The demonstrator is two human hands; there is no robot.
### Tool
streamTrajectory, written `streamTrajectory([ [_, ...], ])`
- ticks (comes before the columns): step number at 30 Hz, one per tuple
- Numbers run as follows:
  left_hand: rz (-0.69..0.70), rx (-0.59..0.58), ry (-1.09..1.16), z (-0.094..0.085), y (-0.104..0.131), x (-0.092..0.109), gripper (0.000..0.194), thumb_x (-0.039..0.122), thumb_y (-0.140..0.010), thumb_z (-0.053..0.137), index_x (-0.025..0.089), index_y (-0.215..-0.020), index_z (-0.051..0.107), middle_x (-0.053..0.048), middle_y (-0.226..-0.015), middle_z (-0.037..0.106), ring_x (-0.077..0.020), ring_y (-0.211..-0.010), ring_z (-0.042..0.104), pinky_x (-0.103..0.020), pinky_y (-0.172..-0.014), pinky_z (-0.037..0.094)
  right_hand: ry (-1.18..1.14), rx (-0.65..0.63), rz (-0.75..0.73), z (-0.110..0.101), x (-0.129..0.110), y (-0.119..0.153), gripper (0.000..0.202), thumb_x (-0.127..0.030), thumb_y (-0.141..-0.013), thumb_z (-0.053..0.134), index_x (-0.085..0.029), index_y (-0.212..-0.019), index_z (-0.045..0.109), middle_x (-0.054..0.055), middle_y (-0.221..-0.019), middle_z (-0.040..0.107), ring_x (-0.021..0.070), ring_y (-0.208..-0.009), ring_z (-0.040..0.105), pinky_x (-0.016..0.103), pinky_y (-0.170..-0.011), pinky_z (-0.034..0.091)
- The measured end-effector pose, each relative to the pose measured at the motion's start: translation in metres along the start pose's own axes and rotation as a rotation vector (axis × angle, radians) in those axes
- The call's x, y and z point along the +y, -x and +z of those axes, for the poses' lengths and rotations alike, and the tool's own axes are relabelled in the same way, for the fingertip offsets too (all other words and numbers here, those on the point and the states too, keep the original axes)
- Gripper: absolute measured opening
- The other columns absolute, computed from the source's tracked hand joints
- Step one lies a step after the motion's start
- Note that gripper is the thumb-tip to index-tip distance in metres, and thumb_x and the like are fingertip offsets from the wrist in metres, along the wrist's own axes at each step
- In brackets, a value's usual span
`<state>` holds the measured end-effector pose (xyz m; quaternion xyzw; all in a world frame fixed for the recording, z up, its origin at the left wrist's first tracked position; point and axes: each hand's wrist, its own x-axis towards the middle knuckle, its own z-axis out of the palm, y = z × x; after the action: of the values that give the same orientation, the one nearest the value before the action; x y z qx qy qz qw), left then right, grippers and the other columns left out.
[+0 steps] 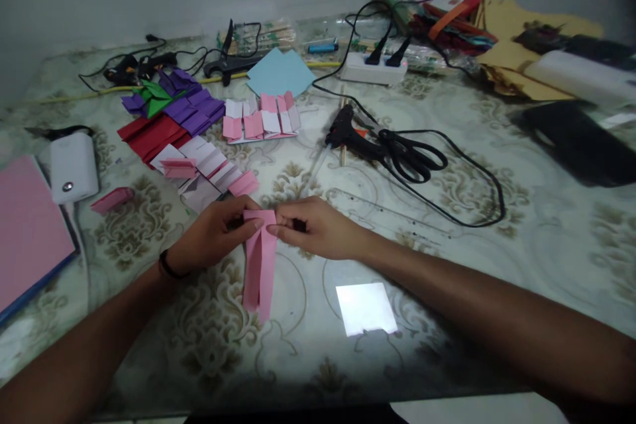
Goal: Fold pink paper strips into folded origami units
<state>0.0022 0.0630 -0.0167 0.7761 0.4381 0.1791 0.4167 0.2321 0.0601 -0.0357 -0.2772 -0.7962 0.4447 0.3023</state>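
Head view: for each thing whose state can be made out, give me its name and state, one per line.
Pink paper strip: folded lengthwise, held near its far end
Left hand: closed on the strip
Right hand: closed on the strip
Glue gun: lying down, not held
Power strip: two black plugs inserted
Power bank: white cable attached
Light blue paper: lying flat
Purple pieces: folded
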Motion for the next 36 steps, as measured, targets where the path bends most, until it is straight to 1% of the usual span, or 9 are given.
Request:
streamTrajectory([
  [4,-0.014,0.006,-0.010,-0.0005,-0.0003,0.0014,0.023,0.038,-0.095,0.058,0.016,-0.091,0.064,0.003,-0.071,0.056,-0.0112,-0.064,0.049,-0.022,-0.057,0.038,0.002,0.002,0.000,-0.0003,0.0001,-0.0001,0.033,-0.027,-0.099,0.055,-0.018,-0.070,0.044,-0.006,-0.061,0.038,0.0075,-0.055,0.036,0.020,-0.056,0.030],
  [9,0.002,0.006,-0.010,-0.0010,-0.0005,0.0026,0.022,0.037,-0.095,0.059,0.016,-0.091,0.065,0.003,-0.071,0.057,-0.0108,-0.064,0.050,-0.021,-0.056,0.039,-0.003,0.012,-0.005,-0.0004,-0.0004,-0.0001,0.034,-0.027,-0.099,0.056,-0.018,-0.069,0.043,-0.007,-0.061,0.037,0.0069,-0.055,0.036,0.019,-0.056,0.030],
  [16,-0.019,0.000,0.027,0.0006,0.0001,0.0011,0.022,0.037,-0.095,0.059,0.016,-0.092,0.064,0.003,-0.071,0.057,-0.0102,-0.063,0.050,-0.021,-0.055,0.039,0.013,0.018,-0.022,0.0002,0.0017,0.0002,0.033,-0.025,-0.098,0.056,-0.018,-0.069,0.043,-0.007,-0.060,0.037,0.0068,-0.055,0.036,0.019,-0.055,0.029],
  [30,-0.005,0.000,0.022,0.0002,0.0003,-0.0011,0.021,0.037,-0.095,0.060,0.016,-0.092,0.064,0.004,-0.069,0.056,-0.0092,-0.061,0.048,-0.019,-0.053,0.038,0.046,0.017,-0.024,-0.0004,0.0011,0.0004,0.033,-0.026,-0.099,0.055,-0.018,-0.069,0.042,-0.007,-0.061,0.037,0.0071,-0.055,0.036,0.019,-0.056,0.029],
  [36,0.021,0.011,0.021,0.0005,-0.0007,0.0008,0.023,0.037,-0.095,0.060,0.016,-0.091,0.064,0.003,-0.070,0.059,-0.0102,-0.062,0.051,-0.020,-0.055,0.040,0.039,0.029,-0.037,0.0005,0.0023,0.0004,0.032,-0.024,-0.098,0.057,-0.017,-0.069,0.044,-0.008,-0.059,0.037,0.0062,-0.053,0.036,0.018,-0.054,0.028],
])
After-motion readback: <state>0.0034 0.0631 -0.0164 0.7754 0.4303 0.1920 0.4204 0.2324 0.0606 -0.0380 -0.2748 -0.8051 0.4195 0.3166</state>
